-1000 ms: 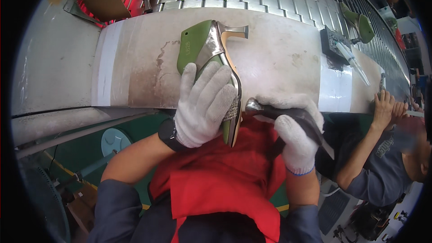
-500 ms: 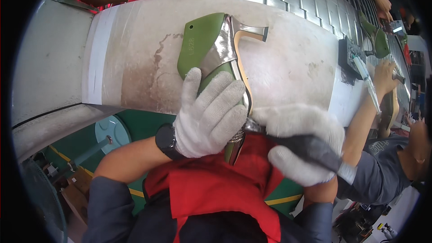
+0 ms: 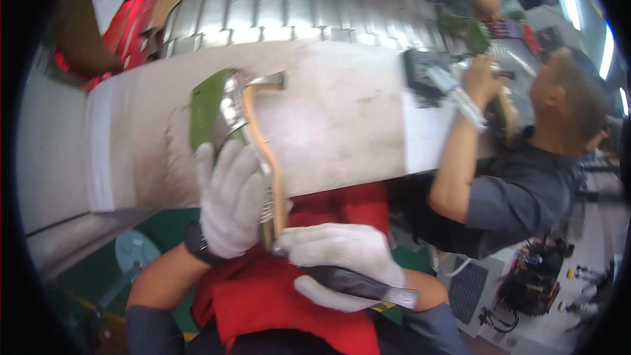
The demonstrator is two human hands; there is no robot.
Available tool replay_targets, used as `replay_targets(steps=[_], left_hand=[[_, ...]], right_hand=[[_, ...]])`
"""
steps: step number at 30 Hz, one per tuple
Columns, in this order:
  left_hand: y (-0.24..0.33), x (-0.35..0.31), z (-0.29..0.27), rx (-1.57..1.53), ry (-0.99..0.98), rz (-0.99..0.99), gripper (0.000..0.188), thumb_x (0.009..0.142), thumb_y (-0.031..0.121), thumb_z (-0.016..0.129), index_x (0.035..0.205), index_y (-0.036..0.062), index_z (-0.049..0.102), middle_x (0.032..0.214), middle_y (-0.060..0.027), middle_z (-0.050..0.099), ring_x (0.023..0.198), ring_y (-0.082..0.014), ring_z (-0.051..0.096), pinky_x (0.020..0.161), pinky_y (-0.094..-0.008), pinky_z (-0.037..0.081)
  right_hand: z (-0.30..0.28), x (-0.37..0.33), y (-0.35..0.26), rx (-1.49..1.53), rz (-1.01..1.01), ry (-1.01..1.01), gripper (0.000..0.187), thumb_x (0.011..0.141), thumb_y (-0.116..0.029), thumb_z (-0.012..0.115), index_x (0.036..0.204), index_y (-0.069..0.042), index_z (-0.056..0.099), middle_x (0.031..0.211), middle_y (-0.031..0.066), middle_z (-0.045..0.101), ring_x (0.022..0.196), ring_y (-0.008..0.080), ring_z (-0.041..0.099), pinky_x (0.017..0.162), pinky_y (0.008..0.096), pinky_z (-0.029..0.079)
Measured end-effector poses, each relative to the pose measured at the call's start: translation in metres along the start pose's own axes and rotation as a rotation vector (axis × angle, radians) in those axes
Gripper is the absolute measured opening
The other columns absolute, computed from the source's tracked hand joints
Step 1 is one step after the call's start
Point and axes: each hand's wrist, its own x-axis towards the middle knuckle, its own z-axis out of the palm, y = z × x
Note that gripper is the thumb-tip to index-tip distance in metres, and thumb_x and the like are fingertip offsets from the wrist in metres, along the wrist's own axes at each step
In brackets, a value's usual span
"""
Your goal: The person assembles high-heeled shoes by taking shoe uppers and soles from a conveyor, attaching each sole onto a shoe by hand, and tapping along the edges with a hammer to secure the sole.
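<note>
My left hand (image 3: 230,204), in a pale knitted glove, wraps round a high-heeled shoe (image 3: 233,102) and holds it at the near edge of the bench. The shoe has a shiny silver upper over a green last, a tan sole edge and a silver heel pointing right. Beaded trim shows beside my fingers, and the toe points toward me. In my gloved right hand (image 3: 348,250) is a black-handled tool (image 3: 351,281). Its small metal tip is at the toe end of the sole; blur hides whether it touches. The tool's exact kind is unclear.
Behind the pale worktop (image 3: 328,118) runs a slatted metal conveyor (image 3: 282,10). A black block (image 3: 420,79) with a pale tube-like item stands at the worktop's right. A co-worker (image 3: 499,190) at the right handles another shoe. A light-blue round stool seat (image 3: 136,253) is below left.
The view has swung to the right, shifting the bench leftward. My right hand and the tool have come down along the shoe to its toe end. My left hand keeps its hold.
</note>
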Motion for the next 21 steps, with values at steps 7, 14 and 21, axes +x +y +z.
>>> replay_targets(steps=[7, 14, 21], left_hand=[[-0.005, -0.001, -0.003, 0.004, 0.051, 0.017, 0.065, 0.101, 0.032, 0.072, 0.145, -0.0047, 0.042, 0.149, -0.0358, 0.051, 0.142, -0.0569, 0.051, 0.125, -0.0776, 0.027], [-0.004, -0.004, -0.003, -0.018, -0.002, 0.000, 0.070, 0.105, 0.024, 0.062, 0.162, -0.0041, 0.033, 0.163, -0.0377, 0.044, 0.153, -0.0568, 0.044, 0.126, -0.0787, 0.027], [-0.009, -0.010, -0.005, 0.000, -0.001, 0.003, 0.075, 0.105, 0.031, 0.060, 0.164, -0.0050, 0.031, 0.162, -0.0391, 0.043, 0.153, -0.0573, 0.044, 0.125, -0.0794, 0.028]], right_hand=[[-0.013, 0.008, -0.019, 0.025, 0.039, 0.060, 0.037, 0.091, -0.001, 0.085, 0.126, 0.002, 0.071, 0.119, 0.0187, 0.078, 0.106, 0.0299, 0.080, 0.092, 0.0357, 0.064], [0.002, 0.017, 0.005, 0.451, 0.347, 0.171, 0.034, 0.104, 0.002, 0.069, 0.137, 0.003, 0.066, 0.139, 0.0216, 0.073, 0.133, 0.0259, 0.070, 0.115, 0.0419, 0.054], [0.012, 0.004, 0.013, 0.468, 0.330, 0.232, 0.037, 0.104, 0.001, 0.068, 0.141, 0.006, 0.064, 0.143, 0.0231, 0.071, 0.136, 0.0285, 0.069, 0.118, 0.0435, 0.053]])
